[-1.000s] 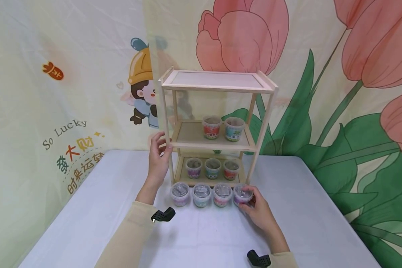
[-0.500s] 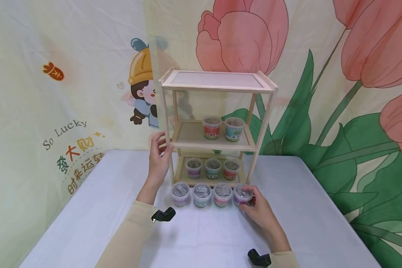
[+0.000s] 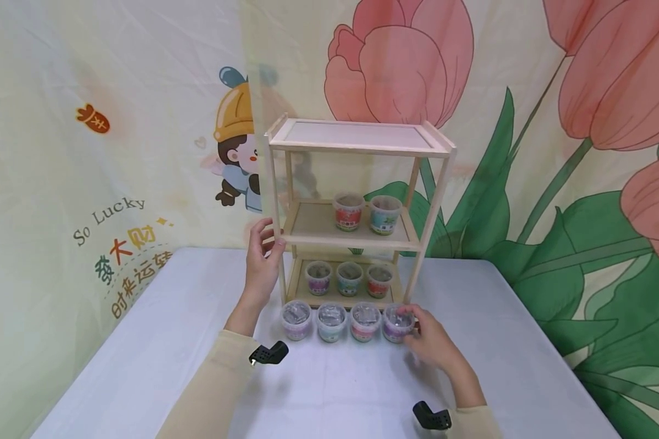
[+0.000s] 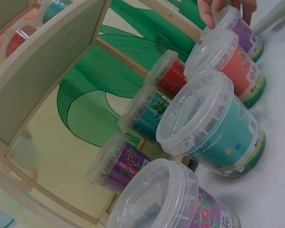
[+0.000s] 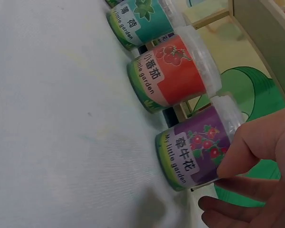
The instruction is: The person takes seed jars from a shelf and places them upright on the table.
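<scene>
At the left post of a wooden shelf rack [image 3: 351,242], my left hand [image 3: 260,259] grips the frame, thumb in front. My right hand [image 3: 431,338] is at the right side of a purple plastic cup [image 3: 398,323], its fingers loosened; in the right wrist view a digit still touches the cup's side [image 5: 199,147], while other fingers stand apart from it. That cup ends a front row on the cloth, beside a red cup [image 3: 365,323], a teal cup [image 3: 331,323] and another purple cup [image 3: 296,322], all upright with clear lids.
On the bottom shelf stand a purple cup [image 3: 318,279], a teal cup [image 3: 349,280] and a red cup [image 3: 380,281]. The middle shelf bears a red cup [image 3: 348,213] and a teal cup [image 3: 385,216]. Behind hangs a printed cloth [image 3: 159,91]; white cloth covers the table [image 3: 335,390].
The right hand has loosened and drawn slightly rightward, its thumb moving off the front of the purple cup. The left hand has stayed on the post. The head view has tilted slightly.
</scene>
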